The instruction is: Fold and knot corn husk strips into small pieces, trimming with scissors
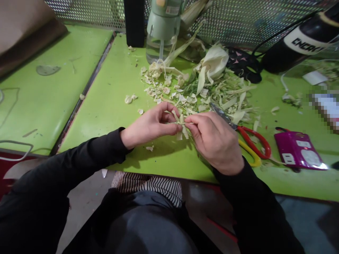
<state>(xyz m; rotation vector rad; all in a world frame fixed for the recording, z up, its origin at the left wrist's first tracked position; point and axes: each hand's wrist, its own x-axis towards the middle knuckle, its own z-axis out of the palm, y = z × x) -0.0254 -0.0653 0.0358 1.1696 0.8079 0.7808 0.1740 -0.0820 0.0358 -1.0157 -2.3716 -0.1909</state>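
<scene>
My left hand (152, 125) and my right hand (214, 141) meet over the green table (111, 102), both in black sleeves. Each pinches one end of a small knotted piece of pale corn husk strips (182, 123) held between the fingertips. Just behind the hands lies a heap of husk scraps (185, 91) and a larger whole husk (213, 63). Scissors with red and yellow handles (251, 143) rest on the table right beside my right hand.
A pale green water bottle (162, 30) and a black post (134, 21) stand at the back by a perforated metal screen. A purple packet (299, 150) lies at the right, a black bottle (299, 44) and cables behind it. A second green table (39, 88) adjoins on the left.
</scene>
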